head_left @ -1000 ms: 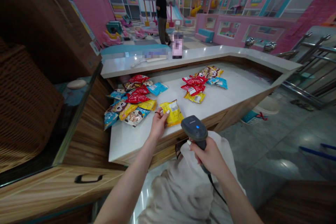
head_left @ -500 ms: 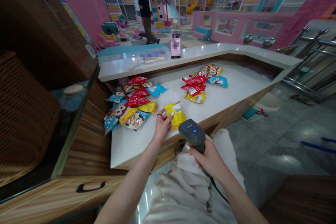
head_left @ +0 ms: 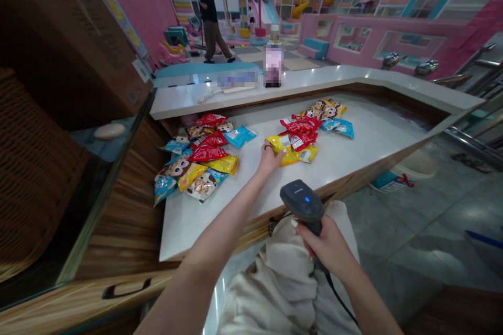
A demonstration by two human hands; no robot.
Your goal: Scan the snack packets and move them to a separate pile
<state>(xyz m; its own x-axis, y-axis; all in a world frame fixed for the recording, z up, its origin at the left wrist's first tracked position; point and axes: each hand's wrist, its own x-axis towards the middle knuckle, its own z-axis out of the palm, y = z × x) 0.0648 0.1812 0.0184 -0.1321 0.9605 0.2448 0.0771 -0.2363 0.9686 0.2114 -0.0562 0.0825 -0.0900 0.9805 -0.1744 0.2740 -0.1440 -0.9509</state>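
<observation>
My left hand (head_left: 269, 158) reaches over the white counter (head_left: 204, 209) and pinches a yellow snack packet (head_left: 281, 145) at the near edge of the right pile of packets (head_left: 310, 123). My right hand (head_left: 328, 243) grips the handle of a dark grey barcode scanner (head_left: 302, 202) with a blue light, held over my lap below the counter's front edge. A left pile of packets (head_left: 198, 154), red, blue and yellow, lies on the counter beside my left forearm.
A raised white ledge (head_left: 314, 84) carries a bottle (head_left: 273, 60). A brown box (head_left: 66, 36) and wicker basket (head_left: 31, 167) stand on the left. A drawer handle (head_left: 126, 288) sits below. A person (head_left: 208, 13) walks in the play area behind. Metal railings (head_left: 471, 131) are at right.
My left hand has carried the yellow packet from the counter's near middle away to the right pile. The scanner stayed in my right hand. The person behind walked left.
</observation>
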